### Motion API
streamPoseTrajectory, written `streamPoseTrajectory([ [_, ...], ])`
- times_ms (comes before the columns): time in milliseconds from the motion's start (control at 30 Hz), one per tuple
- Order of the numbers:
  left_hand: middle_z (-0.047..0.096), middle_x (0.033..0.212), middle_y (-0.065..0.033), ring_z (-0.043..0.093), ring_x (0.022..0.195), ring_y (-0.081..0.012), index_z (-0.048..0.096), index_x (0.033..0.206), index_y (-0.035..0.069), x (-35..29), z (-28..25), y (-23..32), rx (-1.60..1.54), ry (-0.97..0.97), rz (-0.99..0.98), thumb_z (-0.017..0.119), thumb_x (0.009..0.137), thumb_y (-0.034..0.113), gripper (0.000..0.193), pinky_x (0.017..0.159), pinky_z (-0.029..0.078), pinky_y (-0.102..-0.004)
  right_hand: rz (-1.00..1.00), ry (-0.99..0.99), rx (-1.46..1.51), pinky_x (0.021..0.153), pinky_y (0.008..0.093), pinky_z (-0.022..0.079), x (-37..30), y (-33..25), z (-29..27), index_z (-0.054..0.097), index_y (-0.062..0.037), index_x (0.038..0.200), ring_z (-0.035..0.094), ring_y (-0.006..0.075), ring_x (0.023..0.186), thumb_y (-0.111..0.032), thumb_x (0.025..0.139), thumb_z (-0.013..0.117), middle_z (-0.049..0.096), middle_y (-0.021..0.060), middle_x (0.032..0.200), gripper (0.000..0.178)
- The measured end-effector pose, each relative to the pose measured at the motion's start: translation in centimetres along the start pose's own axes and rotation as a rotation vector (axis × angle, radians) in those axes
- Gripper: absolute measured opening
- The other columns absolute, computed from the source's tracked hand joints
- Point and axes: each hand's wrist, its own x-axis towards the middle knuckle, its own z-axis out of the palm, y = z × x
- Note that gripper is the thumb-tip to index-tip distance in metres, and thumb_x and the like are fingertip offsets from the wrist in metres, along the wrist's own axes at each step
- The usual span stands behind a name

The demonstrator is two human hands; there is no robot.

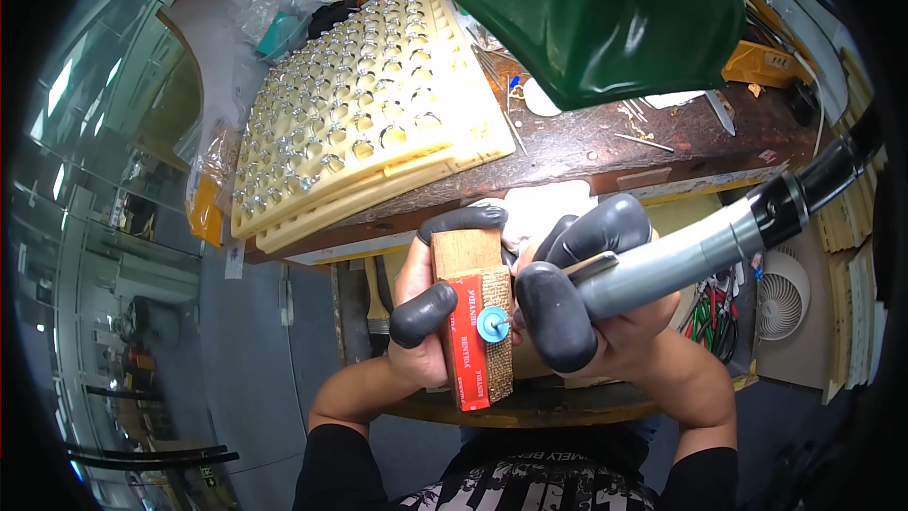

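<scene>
My left hand [421, 293] grips a wooden block [465, 255] from its left side, with black covers on the thumb and a finger. A red printed strip [463, 345] runs along the block beside a rough brown face. My right hand [577, 293], its fingertips also in black covers, is closed around a grey rotary handpiece [672, 265] with a black cable end. A small light-blue disc [493, 324] on a thin shaft lies over the rough face; whether it touches, I cannot tell. Fingers of my right hand hide the handpiece's tip.
A cream tray [473, 147] full of metal rings lies at the back left. A green lamp shade [586, 28] hangs over the dark wooden bench [605, 151], where thin rods lie. White cloth [544, 213] sits behind my hands. A white fan [783, 293] stands right.
</scene>
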Motion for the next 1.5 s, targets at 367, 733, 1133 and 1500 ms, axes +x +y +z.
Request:
streamPoseTrajectory([
  [367, 0.056, 0.117, -0.0197, 0.066, 0.091, -0.0243, 0.034, 0.141, 0.006, 0.0, 0.2, 0.0, 0.019, 0.027, 0.014, 0.065, 0.087, 0.035, 0.068, 0.075, 0.061, -0.0406, -0.032, 0.048, 0.000, 0.059, 0.0352, 0.056, 0.1, 0.0, 0.2, 0.061, 0.0081, 0.098, 0.068, 0.0236, 0.068, 0.003, 0.081, 0.073, 0.066, 0.0167, 0.083, 0.021],
  [733, 0.049, 0.128, -0.0189, 0.062, 0.107, -0.0260, 0.033, 0.142, 0.004, 0.2, 0.0, -0.4, -0.001, -0.044, 0.098, 0.066, 0.089, 0.035, 0.070, 0.082, 0.061, -0.0415, -0.012, 0.025, -0.044, 0.060, 0.0353, 0.056, 0.2, -0.2, 0.1, 0.063, 0.0084, 0.096, 0.068, 0.0237, 0.069, 0.001, 0.080, 0.074, 0.067, 0.0172, 0.082, 0.021],
  [1133, 0.055, 0.113, -0.0184, 0.066, 0.094, -0.0265, 0.033, 0.142, 0.007, 0.2, -0.4, -0.1, 0.009, -0.013, 0.009, 0.068, 0.087, 0.036, 0.071, 0.077, 0.062, -0.0423, 0.096, -0.030, 0.125, 0.065, 0.0376, 0.058, -0.9, -0.2, 0.1, 0.050, 0.0004, 0.123, 0.067, 0.0247, 0.076, 0.000, 0.085, 0.072, 0.064, 0.0204, 0.092, 0.044],
  [1500, 0.056, 0.114, -0.0178, 0.066, 0.094, -0.0246, 0.035, 0.142, 0.006, 0.3, -0.6, -0.4, 0.033, -0.055, 0.064, 0.068, 0.087, 0.039, 0.072, 0.076, 0.062, -0.0402, 0.030, -0.042, 0.065, 0.062, 0.0370, 0.058, -0.5, 0.0, -0.1, 0.051, 0.0000, 0.121, 0.067, 0.0253, 0.074, 0.002, 0.085, 0.070, 0.063, 0.0206, 0.091, 0.041],
])
